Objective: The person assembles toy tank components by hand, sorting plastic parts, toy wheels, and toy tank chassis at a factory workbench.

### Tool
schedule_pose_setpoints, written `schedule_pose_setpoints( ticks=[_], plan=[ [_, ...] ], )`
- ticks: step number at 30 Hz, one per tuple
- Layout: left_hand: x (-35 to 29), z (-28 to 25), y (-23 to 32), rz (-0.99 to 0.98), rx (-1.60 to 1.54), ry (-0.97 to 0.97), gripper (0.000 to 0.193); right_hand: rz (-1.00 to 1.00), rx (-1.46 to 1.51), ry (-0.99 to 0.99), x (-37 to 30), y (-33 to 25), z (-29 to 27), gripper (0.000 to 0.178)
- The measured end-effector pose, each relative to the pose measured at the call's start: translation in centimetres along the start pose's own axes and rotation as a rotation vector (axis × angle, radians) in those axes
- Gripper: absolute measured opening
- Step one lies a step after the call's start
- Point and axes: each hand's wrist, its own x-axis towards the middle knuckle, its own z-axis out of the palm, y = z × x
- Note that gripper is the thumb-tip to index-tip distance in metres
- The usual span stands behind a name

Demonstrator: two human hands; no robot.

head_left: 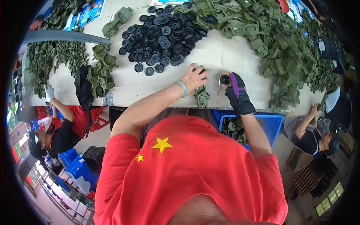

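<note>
My bare left hand [194, 79], with a pale green bangle at its wrist, curls its fingers over a green plastic toy vehicle body [203, 98] near the table's front edge. A black part shows between these fingers; the palm hides how it sits. Just to the right, my right hand [237, 93], in a black and purple fingerless glove, pinches a small black wheel [225, 79] between thumb and fingers. Farther back lies a large heap of black toy wheels [165, 37], a few of them loose at its near edge.
Green vehicle bodies [277, 56] are heaped along the right side, more [102, 71] at the left beside a black bag [83, 88]. A blue bin [272, 125] with green parts stands below the table edge. A grey bar [67, 36] crosses at left. Co-workers sit at both sides.
</note>
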Motion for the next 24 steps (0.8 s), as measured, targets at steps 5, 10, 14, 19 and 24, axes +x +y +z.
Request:
schedule_pose_setpoints(
  ticks=[5, 10, 14, 19, 24],
  plan=[
    [-1.1, 0.8, 1.9, -0.327, -0.297, 0.017, 0.058, -0.169, -0.008, 0.006, -3.1, -0.2, 0.5, 0.047],
    [-1.9, 2.0, 3.1, -0.361, -0.306, 0.129, 0.062, -0.216, -0.2, -0.068, -3.3, -2.1, 0.1, 0.049],
    [-1.7, 1.8, 3.0, -0.358, -0.346, 0.067, 0.066, -0.281, -0.35, -0.182, -2.5, -2.4, 0.6, 0.049],
    [-1.6, 1.7, 3.2, -0.383, -0.349, 0.03, 0.068, -0.324, -0.431, -0.24, -1.8, -2.5, 0.8, 0.052],
    [-2.0, 2.2, 3.3, -0.398, -0.367, 0.079, 0.068, -0.33, -0.274, -0.256, -1.4, -3.2, 0.1, 0.052]
  ],
)
